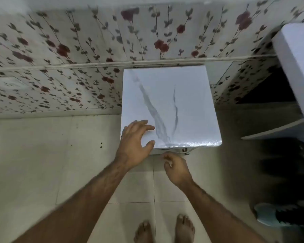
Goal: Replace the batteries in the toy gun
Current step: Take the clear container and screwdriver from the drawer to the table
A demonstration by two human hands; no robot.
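Left hand (132, 143) is being rested on the near-left corner of the white marble-patterned counter (182, 102), fingers (144, 124) spread apart and straight, nothing gripped. Right hand (176, 168) is being held just below the counter's front edge at 6 o'clock, fingers loosely curled; whether anything is pinched cannot be told. Toy gun and batteries cannot be made out. Bare feet (165, 230) are being shown on the tiled floor (42, 163); shoes (284, 214) at 4 o'clock.
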